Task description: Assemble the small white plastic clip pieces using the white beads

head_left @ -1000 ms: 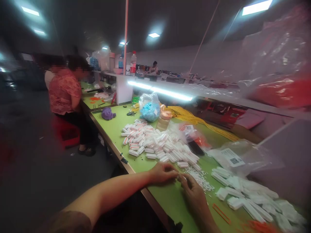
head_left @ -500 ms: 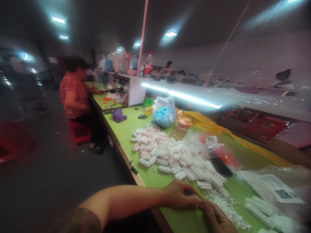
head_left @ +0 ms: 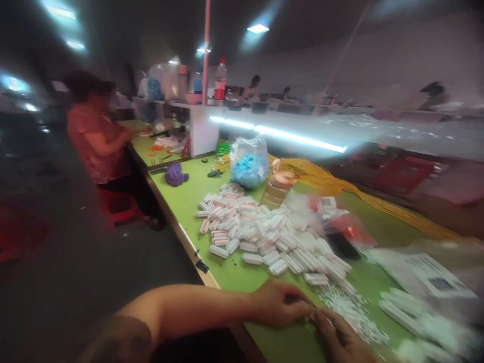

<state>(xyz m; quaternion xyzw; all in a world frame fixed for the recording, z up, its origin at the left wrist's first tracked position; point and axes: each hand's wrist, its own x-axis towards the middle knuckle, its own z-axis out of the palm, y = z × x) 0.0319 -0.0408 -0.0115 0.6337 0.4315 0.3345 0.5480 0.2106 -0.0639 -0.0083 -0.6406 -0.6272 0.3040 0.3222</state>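
Bringing your two hands together over the green table [head_left: 280, 340], close to its front edge: left hand [head_left: 280, 302] bent in, thumb and fingers curled, tips meeting those of your right hand [head_left: 338, 335]. Something small and pale may sit between the fingertips; too blurred to tell whether either hand is clamped on it. Small white bits [head_left: 353, 312] lie spread just beyond your right hand. Behind them, white blocks [head_left: 260, 232], some with red stripes, heap across the table's middle toward its left end. More white strips [head_left: 416, 312] lie to the right of the bits, blurry, next to a clear bag with a label [head_left: 431, 272]. Near the front left corner sits a purple bundle [head_left: 176, 174]. Toward the back edge: a clear bag of blue pieces [head_left: 249, 164], a bottle with a peach lid [head_left: 280, 186] behind the heap, and yellow cords [head_left: 321, 176] running along that edge under a lit tube lamp [head_left: 278, 133]. A black flat item [head_left: 342, 245] lies beside the heap's right side. Past the left end, a co-worker [head_left: 98, 141] sits on a red stool [head_left: 119, 206].
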